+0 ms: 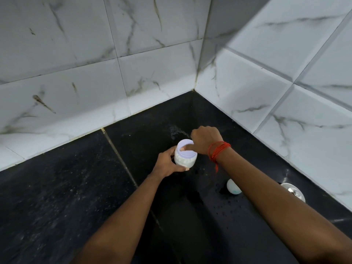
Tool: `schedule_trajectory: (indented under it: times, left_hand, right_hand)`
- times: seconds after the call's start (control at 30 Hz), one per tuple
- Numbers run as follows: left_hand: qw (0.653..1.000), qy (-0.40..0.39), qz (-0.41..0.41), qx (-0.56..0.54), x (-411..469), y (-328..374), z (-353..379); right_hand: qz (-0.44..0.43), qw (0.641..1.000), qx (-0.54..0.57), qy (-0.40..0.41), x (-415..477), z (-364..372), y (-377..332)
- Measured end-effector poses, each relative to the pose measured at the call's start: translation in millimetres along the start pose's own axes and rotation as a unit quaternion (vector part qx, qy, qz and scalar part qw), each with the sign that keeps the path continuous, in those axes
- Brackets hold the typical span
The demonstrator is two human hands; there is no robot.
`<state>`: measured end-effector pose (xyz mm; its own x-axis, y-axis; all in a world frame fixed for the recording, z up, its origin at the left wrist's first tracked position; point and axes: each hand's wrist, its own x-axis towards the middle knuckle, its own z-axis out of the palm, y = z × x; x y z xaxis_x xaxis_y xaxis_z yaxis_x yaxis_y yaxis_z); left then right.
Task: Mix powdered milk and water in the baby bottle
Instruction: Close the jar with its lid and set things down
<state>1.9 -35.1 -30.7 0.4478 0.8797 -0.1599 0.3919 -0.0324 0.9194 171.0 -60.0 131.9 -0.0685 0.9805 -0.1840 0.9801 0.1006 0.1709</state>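
Head view, looking down into a corner of a black stone tabletop [66, 187].

- White jar [183, 161]: near frame centre, slightly toward 6 o'clock, upright and lifted just above the stone. Mouth open, pale inside. Its wall looks lumpy white; I can't make out the contents any better than that.
- Left hand [167, 161]: at the jar's 9 o'clock. Grip is wrapped round the jar's body, fingers behind it and thumb under its near side.
- Right hand [206, 139]: at the jar's 2 o'clock, seen from the back, knuckles up. One finger [187, 147] reaches down into the jar's mouth. The other fingers are tucked under and hidden, so I cannot tell whether this grip holds anything.
- Red thread [218, 152] wound round the right wrist, a loose end hanging toward 6 o'clock.
- Small white rounded piece with a teal edge [233, 186]: on the stone at the jar's 4 o'clock, partly behind the right forearm.
- Round metal fitting [293, 190]: at 3 o'clock from that piece, near the right-hand wall.
- Water droplets [226, 204] scattered on the stone at 6 o'clock from the rounded piece.
- White marble-veined wall tiles [76, 63] fill the frame from 9 through 12 to 3 o'clock.
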Motion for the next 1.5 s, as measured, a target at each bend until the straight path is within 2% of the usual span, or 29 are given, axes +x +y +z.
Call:
schedule_trajectory:
  times: [0.1,0.17,0.6,0.7,0.8,0.97,1.07,1.17,1.33,1.5]
  left_hand:
    - [1.0,-0.002,-0.01,0.005,1.1,-0.8,0.4]
    - [1.0,-0.001,-0.016,0.01,1.5,-0.6,0.4]
    - [0.999,0.042,-0.015,-0.01,-8.3,0.9,13.2]
    - [0.998,0.067,0.0,0.007,-18.8,3.2,21.7]
    - [0.992,0.114,0.011,0.046,-42.7,2.3,36.8]
    - [0.953,0.179,0.02,0.242,-96.6,-5.5,65.4]
    - [0.93,0.175,0.019,0.323,-129.9,-9.3,84.4]
    - [0.914,0.165,0.014,0.371,-154.4,-17.7,104.8]
    - [0.903,0.129,0.001,0.409,-167.9,-27.4,114.5]
    - [0.908,0.127,-0.012,0.4,-165.5,-24.5,114.5]
  right_hand:
    - [-0.081,0.992,0.067,-0.077,4.3,10.6,2.0]
    - [-0.105,0.987,0.066,-0.104,5.1,18.6,-0.7]
    - [-0.003,0.987,0.159,-0.034,-6.8,42.8,-9.9]
    - [0.038,0.976,0.212,0.005,-18.8,53.9,-18.1]
    - [0.07,0.966,0.232,0.089,-46.3,59.1,-22.5]
    - [0.116,0.937,0.242,0.223,-106.6,51.7,1.6]
    - [0.166,0.919,0.252,0.254,-154.7,48.4,31.4]
    - [0.231,0.907,0.266,0.229,-201.4,53.8,67.1]
    - [0.352,0.905,0.21,0.115,-253.6,84.5,107.0]
    - [0.403,0.886,0.225,0.051,-272.0,110.7,121.9]
